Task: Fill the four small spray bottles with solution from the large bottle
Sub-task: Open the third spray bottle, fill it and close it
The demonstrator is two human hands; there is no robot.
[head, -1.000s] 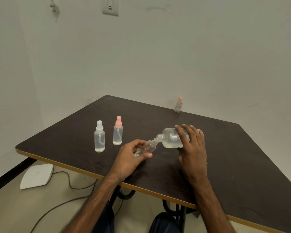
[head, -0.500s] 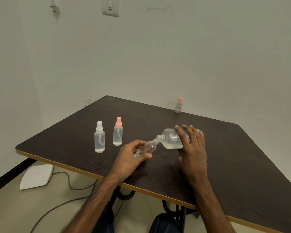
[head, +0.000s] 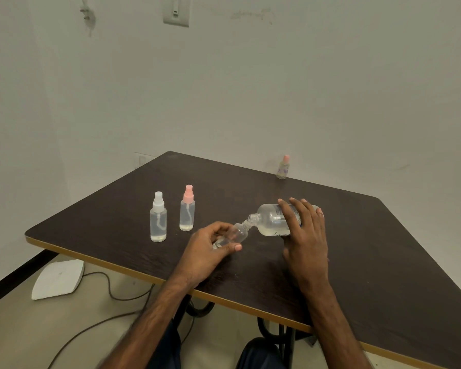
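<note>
- While the half-second before was compared, almost nothing was found changed: the large bottle (head: 272, 221) was still held on its side by the right hand (head: 306, 235), fingers curled over it, its mouth against the neck of the uncapped small bottle (head: 237, 233).
- That bottle, tilted toward two o'clock, was still gripped by the left hand (head: 205, 251). Little liquid was seen inside, so this fill was judged unfinished.
- A white-topped spray bottle (head: 158, 222) and a pink-topped spray bottle (head: 187, 211) stood capped at nine o'clock of the hands, and a fourth spray bottle (head: 283, 168) at one o'clock by the far edge.
- A dark table (head: 370, 249) with a pale rim, bare walls, a wall switch (head: 176, 10) and a floor cable (head: 104, 288) were seen.
</note>
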